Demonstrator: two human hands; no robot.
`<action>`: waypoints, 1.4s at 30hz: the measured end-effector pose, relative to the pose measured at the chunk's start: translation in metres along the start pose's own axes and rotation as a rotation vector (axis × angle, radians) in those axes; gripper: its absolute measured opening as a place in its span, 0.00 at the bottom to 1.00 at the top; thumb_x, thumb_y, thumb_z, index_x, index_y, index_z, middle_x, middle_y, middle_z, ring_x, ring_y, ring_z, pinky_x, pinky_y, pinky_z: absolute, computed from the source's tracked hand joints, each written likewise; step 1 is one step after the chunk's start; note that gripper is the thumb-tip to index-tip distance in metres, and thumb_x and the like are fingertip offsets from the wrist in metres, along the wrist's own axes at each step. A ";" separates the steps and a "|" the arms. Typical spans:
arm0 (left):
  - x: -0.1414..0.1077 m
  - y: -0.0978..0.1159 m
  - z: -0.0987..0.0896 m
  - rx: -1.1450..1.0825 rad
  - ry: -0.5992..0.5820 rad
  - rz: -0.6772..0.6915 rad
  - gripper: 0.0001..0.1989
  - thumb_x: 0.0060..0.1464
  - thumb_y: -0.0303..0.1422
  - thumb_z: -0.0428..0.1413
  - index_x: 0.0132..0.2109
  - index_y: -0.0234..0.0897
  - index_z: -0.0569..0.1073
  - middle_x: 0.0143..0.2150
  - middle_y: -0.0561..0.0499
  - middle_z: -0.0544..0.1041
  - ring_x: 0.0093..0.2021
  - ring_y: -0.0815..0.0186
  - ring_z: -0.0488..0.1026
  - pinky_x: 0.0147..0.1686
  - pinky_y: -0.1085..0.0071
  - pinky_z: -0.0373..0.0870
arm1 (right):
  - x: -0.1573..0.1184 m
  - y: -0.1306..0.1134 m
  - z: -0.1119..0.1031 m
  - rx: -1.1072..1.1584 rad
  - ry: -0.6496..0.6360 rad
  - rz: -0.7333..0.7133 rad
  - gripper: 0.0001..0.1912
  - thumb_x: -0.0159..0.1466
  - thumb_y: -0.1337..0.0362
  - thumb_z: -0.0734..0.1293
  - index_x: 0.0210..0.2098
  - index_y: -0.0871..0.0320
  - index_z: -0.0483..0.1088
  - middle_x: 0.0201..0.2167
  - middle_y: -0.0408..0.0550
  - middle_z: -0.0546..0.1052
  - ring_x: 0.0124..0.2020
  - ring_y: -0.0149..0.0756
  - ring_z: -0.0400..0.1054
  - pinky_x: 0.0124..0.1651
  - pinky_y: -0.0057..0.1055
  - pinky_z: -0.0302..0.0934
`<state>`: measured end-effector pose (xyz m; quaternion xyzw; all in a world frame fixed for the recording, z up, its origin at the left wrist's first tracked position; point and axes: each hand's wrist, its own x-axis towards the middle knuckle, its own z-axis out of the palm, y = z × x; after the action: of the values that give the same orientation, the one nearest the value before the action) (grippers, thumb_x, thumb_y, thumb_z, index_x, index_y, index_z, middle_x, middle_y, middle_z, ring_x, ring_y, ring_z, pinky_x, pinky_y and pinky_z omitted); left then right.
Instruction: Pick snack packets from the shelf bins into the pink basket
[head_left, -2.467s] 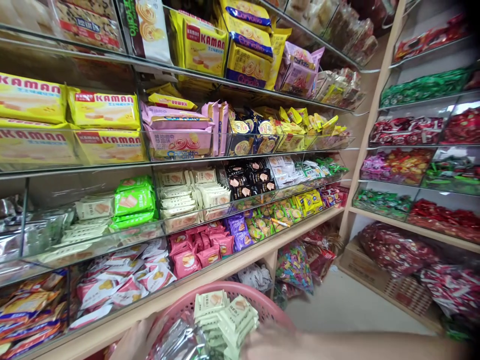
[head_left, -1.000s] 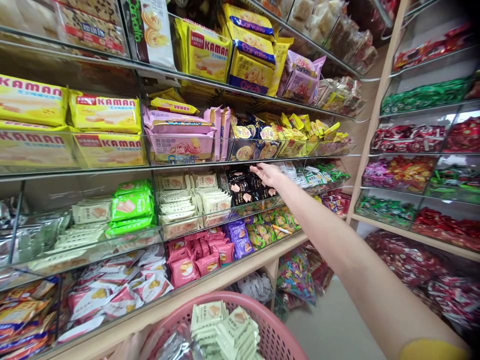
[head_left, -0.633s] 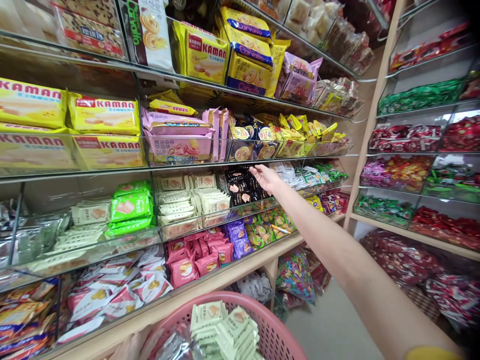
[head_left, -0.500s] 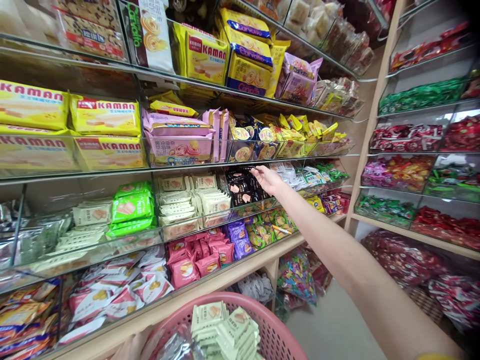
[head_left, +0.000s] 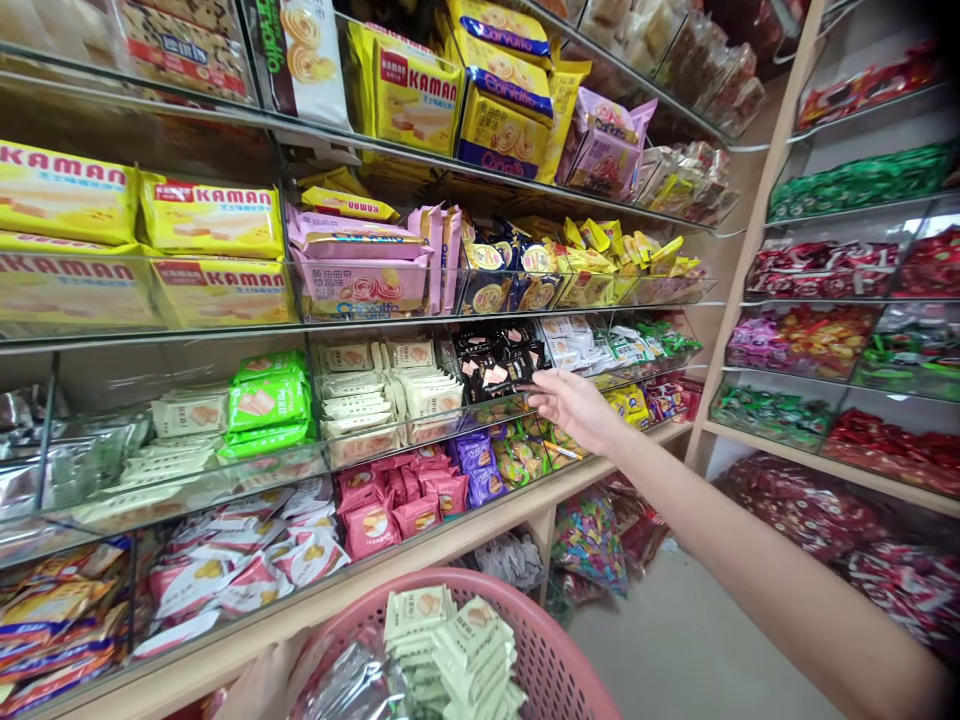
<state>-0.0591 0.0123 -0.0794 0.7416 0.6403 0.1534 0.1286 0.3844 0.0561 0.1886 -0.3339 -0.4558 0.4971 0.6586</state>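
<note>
My right hand (head_left: 576, 408) reaches in from the right, in front of the middle shelf. Its thumb and fingertips are pinched on a small black wafer packet (head_left: 523, 387), seen nearly edge-on. Behind it, more black wafer packets (head_left: 491, 350) fill a clear-fronted compartment. At the bottom edge my left hand (head_left: 262, 682) is partly in view and blurred, beside the left rim of a pink plastic basket (head_left: 559, 640); its fingers cannot be made out. Pale green wafer packets (head_left: 457, 645) are piled in the basket, next to silvery clear-wrapped packs (head_left: 352, 688).
Cream wafer packets (head_left: 427, 390) and white packets (head_left: 574, 340) flank the black ones. Clear shelf fronts (head_left: 390, 437) form raised edges. Below lie red packets (head_left: 375, 525) and purple packets (head_left: 480, 465). A wooden ledge (head_left: 450, 548) runs above the basket; another shelf unit stands right.
My right hand has drawn back and down from the black packets' compartment, with one black wafer packet now in its fingertips. The view has shifted slightly; the basket stays nearly in place.
</note>
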 end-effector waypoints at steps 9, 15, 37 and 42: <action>-0.006 0.014 -0.011 -0.034 -0.081 -0.004 0.24 0.63 0.46 0.34 0.51 0.39 0.67 0.54 0.41 0.73 0.58 0.55 0.67 0.59 0.56 0.56 | -0.112 0.071 -0.009 -0.320 -0.333 0.589 0.10 0.57 0.64 0.69 0.28 0.59 0.62 0.20 0.44 0.76 0.21 0.29 0.73 0.21 0.18 0.63; -0.005 0.021 -0.016 0.022 -0.068 -0.011 0.26 0.62 0.46 0.35 0.54 0.36 0.67 0.57 0.40 0.72 0.60 0.54 0.66 0.59 0.58 0.58 | -0.165 0.123 -0.016 -0.464 -0.366 0.906 0.07 0.53 0.76 0.59 0.25 0.58 0.59 0.12 0.42 0.70 0.16 0.29 0.69 0.17 0.16 0.56; -0.007 0.034 -0.025 0.059 -0.093 -0.005 0.30 0.58 0.47 0.34 0.51 0.32 0.70 0.52 0.37 0.75 0.55 0.53 0.71 0.56 0.58 0.63 | -0.200 0.210 -0.034 -1.460 -0.901 0.233 0.07 0.46 0.72 0.62 0.16 0.57 0.69 0.10 0.39 0.61 0.14 0.29 0.56 0.15 0.24 0.45; -0.008 0.032 -0.025 0.015 -0.067 -0.010 0.27 0.57 0.46 0.37 0.50 0.34 0.69 0.52 0.38 0.75 0.57 0.53 0.69 0.58 0.58 0.60 | -0.202 0.218 -0.032 -1.683 -0.995 0.044 0.08 0.51 0.68 0.64 0.26 0.57 0.77 0.20 0.49 0.78 0.20 0.38 0.70 0.16 0.26 0.51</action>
<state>-0.0404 -0.0004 -0.0448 0.7440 0.6405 0.1231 0.1451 0.3193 -0.0755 -0.0713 -0.4553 -0.8812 0.1057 -0.0717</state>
